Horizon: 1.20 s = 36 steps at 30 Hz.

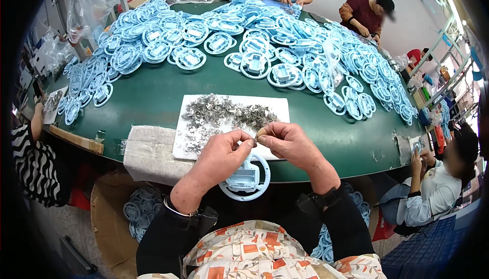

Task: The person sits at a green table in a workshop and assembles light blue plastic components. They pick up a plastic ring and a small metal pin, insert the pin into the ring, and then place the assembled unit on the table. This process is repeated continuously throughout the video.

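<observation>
My left hand [220, 158] and my right hand [294, 145] meet over the near edge of the table, both closed in a pinch. Something tiny sits between their fingertips, too small to name. Just below the fingers, a light-blue plastic ring-shaped part [242, 179] with a boxy middle juts past the table edge; my left fingers hide its top. Beyond my hands, a white board [277, 107] carries a heap of small silvery metal pieces [214, 112]. Some of them lie scattered nearer my left hand.
A long mound of similar blue parts [254, 45] covers the far side of the green table [147, 88]. A greyish cloth pad [152, 149] lies left of the board. Below stands a cardboard box [104, 213] holding more blue parts. Several people work around the table.
</observation>
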Each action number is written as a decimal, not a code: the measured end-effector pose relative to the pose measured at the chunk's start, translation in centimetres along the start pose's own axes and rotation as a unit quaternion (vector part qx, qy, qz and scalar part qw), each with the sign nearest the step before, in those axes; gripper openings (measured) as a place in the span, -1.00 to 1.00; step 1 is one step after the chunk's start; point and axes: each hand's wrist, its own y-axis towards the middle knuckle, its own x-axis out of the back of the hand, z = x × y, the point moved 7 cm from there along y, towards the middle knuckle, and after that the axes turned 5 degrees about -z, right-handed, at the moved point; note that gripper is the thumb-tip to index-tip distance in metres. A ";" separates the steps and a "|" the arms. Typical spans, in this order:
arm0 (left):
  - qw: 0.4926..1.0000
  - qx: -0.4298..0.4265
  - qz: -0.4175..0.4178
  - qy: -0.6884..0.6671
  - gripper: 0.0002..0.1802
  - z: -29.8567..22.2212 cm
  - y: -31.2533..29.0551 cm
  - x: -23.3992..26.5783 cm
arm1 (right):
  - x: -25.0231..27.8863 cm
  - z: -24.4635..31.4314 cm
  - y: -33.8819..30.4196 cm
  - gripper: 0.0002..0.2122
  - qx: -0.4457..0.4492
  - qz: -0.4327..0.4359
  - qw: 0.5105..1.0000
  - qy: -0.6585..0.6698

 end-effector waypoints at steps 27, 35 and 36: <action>0.978 0.111 0.052 -0.171 -0.53 0.7 -2.1 -2.9 | 0.9 1.9 -7.1 -0.89 0.262 -0.131 0.903 -0.314; 0.985 0.108 0.051 -0.121 -0.53 0.5 -2.3 -3.8 | 0.3 2.0 -7.1 -0.86 0.202 -0.125 0.882 -0.406; 0.984 0.112 0.046 -0.129 -0.53 0.8 -2.4 -3.9 | 0.7 1.8 -7.1 -0.86 0.174 -0.129 0.893 -0.393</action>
